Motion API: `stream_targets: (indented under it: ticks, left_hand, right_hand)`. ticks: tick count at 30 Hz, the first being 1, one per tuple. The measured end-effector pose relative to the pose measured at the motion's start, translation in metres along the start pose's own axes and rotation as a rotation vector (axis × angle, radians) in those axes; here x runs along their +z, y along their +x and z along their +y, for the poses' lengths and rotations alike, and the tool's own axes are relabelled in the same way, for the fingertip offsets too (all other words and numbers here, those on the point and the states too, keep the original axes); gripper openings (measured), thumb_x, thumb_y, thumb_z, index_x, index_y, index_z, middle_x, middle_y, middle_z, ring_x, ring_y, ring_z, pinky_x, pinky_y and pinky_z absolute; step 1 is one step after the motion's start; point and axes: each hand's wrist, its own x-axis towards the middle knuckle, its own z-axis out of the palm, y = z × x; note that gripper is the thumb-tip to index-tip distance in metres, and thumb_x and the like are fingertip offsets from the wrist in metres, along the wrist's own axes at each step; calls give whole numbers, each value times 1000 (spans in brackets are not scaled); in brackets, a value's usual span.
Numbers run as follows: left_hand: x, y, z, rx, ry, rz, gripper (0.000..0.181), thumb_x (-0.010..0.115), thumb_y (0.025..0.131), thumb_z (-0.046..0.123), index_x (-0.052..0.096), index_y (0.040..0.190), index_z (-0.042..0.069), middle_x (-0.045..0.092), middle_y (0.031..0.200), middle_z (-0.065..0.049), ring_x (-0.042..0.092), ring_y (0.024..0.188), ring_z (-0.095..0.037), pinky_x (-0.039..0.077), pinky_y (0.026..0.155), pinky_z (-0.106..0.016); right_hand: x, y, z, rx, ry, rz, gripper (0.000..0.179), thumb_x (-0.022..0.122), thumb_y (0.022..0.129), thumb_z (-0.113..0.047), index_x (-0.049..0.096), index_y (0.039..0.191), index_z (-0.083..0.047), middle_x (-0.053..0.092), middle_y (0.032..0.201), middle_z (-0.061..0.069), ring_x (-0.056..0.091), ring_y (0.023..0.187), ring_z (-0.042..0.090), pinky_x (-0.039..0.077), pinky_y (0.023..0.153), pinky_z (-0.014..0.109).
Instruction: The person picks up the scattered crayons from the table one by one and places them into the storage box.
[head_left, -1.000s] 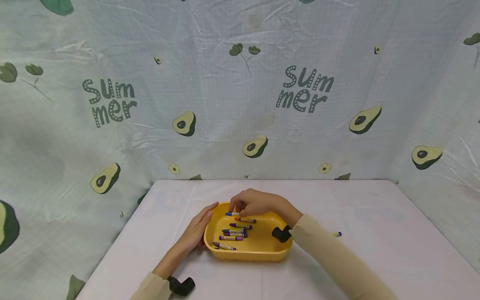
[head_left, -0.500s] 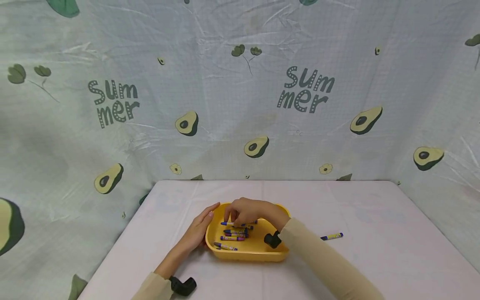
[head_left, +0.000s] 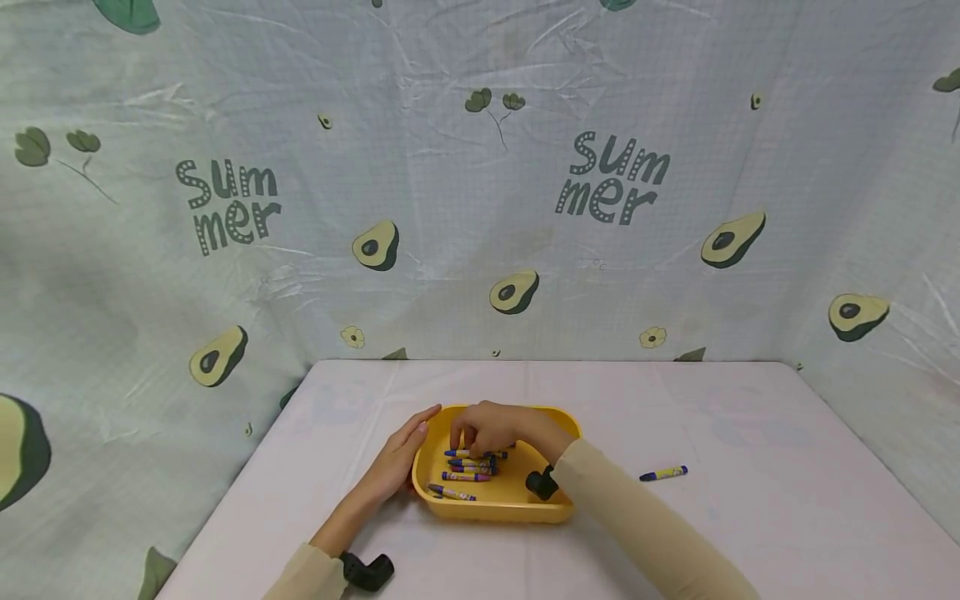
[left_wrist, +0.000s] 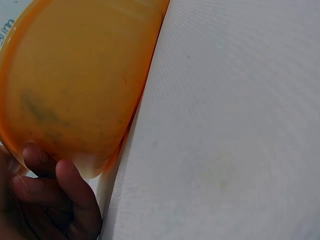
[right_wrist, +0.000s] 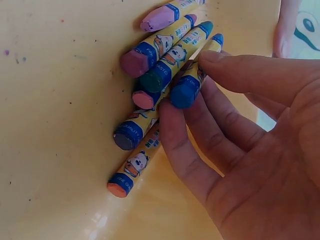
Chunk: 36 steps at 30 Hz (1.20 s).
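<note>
A yellow plastic tray (head_left: 498, 512) holds several oil pastels in paper wrappers. My left hand (head_left: 397, 454) grips the tray's left end, thumb at the rim; in the left wrist view its curled fingers (left_wrist: 75, 182) lie against the outer wall. Inside the tray, my right hand (head_left: 487, 427) pinches a blue oil pastel (right_wrist: 192, 82) between thumb and fingers. Right beside it in the right wrist view lie a dark green pastel (right_wrist: 162, 71), a purple one (right_wrist: 136, 61), a pink one (right_wrist: 144, 99), a dark blue one (right_wrist: 129, 134) and an orange one (right_wrist: 131, 167).
On the white-covered table (head_left: 735, 517), a dark blue oil pastel (head_left: 663, 473) lies right of the tray. A grey pastel (head_left: 453, 493) sits near the tray's front left corner. Behind the table hangs a cloth (head_left: 450, 183) printed with avocados.
My right hand has brought the blue pastel from the tray's far side nearer to the other pastels. My right sleeve has shifted left, uncovering the pastel on the table. My left hand stays at the tray.
</note>
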Motion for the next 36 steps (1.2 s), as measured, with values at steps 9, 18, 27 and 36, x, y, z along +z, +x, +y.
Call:
stream_targets:
  ticks: [9, 18, 27, 36]
  left_hand:
    - [0, 0, 0, 10, -15, -15, 50, 32, 114, 39, 38, 161, 23, 43, 161, -17, 34, 43, -9, 36, 41, -22]
    - [1, -2, 2, 5, -38, -19, 49, 36, 113, 39, 39, 160, 23, 47, 158, -17, 34, 43, -12, 36, 41, -24]
    - [0, -3, 4, 0, -37, -17, 49, 36, 113, 38, 39, 160, 24, 55, 146, -19, 37, 42, -14, 37, 40, -23]
    - [0, -4, 3, 9, -35, -27, 50, 35, 114, 39, 38, 161, 23, 56, 144, -22, 38, 42, -14, 38, 40, -23]
  right_hand:
    - [2, 2, 2, 4, -8, 7, 23, 72, 94, -8, 75, 113, -21, 71, 101, -4, 62, 85, 9, 55, 76, 22]
    - [4, 2, 2, 1, -14, 7, 22, 72, 94, -8, 75, 112, -21, 71, 102, -4, 62, 86, 7, 56, 76, 21]
    - [3, -1, 1, -10, -24, 11, 22, 72, 94, -7, 76, 112, -20, 71, 101, -3, 61, 84, 8, 55, 75, 20]
    - [1, -4, 1, -20, 20, 7, 24, 71, 91, -2, 76, 111, -16, 71, 94, -1, 59, 77, 10, 52, 69, 20]
